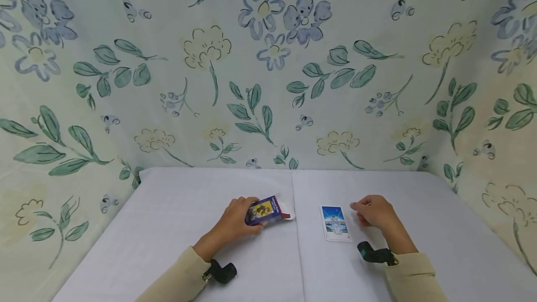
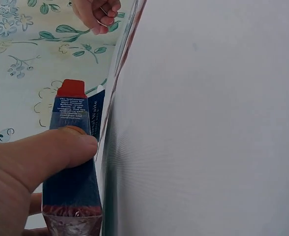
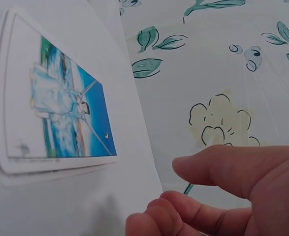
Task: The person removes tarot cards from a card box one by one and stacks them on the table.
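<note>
My left hand (image 1: 240, 218) grips a dark blue card box (image 1: 263, 209) with a yellow picture on its face, held tilted at the middle of the table. Its thumb (image 2: 78, 147) lies along the narrow printed side in the left wrist view. At the box's right end a red flap (image 2: 71, 88) sticks out. A small stack of picture cards (image 1: 335, 223) lies on the cloth, a blue-and-white picture face up. Just right of the stack hovers my right hand (image 1: 376, 211); its fingers (image 3: 159, 216) curl loosely, with a gap below the thumb and nothing held.
A white cloth (image 1: 189, 190) covers the table, with a crease running front to back between the box and the cards. Flower-printed fabric (image 1: 260, 106) hangs behind and along both sides. A small black camera (image 1: 222, 271) sits on the left wrist, another (image 1: 373, 253) on the right.
</note>
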Motion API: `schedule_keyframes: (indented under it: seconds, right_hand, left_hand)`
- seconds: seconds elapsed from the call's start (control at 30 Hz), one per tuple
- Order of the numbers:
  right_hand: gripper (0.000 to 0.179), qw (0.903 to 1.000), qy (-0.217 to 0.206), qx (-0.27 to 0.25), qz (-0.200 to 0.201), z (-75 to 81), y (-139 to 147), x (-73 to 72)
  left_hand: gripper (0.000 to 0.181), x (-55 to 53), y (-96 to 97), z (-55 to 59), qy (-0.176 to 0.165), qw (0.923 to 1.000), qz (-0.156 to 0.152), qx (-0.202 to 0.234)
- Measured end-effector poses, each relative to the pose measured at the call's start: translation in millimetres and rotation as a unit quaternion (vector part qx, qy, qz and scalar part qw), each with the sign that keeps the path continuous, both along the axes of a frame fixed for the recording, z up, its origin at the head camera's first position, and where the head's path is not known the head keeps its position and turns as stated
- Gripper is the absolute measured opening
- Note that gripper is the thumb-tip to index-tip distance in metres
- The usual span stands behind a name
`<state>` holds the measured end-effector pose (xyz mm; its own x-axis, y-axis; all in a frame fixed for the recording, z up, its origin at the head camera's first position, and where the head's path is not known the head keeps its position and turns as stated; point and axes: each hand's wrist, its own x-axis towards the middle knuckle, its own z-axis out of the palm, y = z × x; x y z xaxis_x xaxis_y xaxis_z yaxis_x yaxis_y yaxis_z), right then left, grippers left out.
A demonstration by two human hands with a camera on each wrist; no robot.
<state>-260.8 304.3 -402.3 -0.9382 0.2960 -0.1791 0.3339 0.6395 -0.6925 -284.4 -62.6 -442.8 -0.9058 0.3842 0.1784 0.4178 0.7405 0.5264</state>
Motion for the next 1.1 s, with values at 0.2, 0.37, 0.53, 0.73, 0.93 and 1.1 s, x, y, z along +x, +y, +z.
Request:
schedule_keyframes:
  seconds: [0.2,0.37,0.53,0.73,0.93,1.1]
  right_hand:
    - [0.034,1.0000,0.006,-0.003,0.001,0.7,-1,-0.1]
    - [0.033,1.0000,0.008,-0.002,0.003,2.2,-3,0.2]
    - [0.034,0.9999,0.014,-0.001,0.004,5.3,-3,-1.0]
    - [0.035,0.9989,0.041,0.009,0.019,9.1,-2,-0.2]
    - [0.040,0.9947,0.089,0.035,0.038,19.3,-9,7.0]
    - [0.042,0.9857,0.133,0.074,0.071,27.6,-16,21.3]
  left_hand:
    - [0.074,0.3,0.3,-0.8,-0.003,0.9999,0.006,-0.015]
    - [0.075,1.5,0.4,-0.9,-0.009,0.9996,0.012,-0.023]
    - [0.077,1.1,1.0,0.3,-0.006,0.9994,0.012,-0.032]
    - [0.079,3.0,1.4,1.8,-0.015,0.9994,0.007,-0.032]
    - [0.081,8.1,-2.5,7.7,-0.014,0.9998,0.010,-0.006]
    - [0.080,13.4,-5.4,12.9,0.026,0.9993,0.023,-0.014]
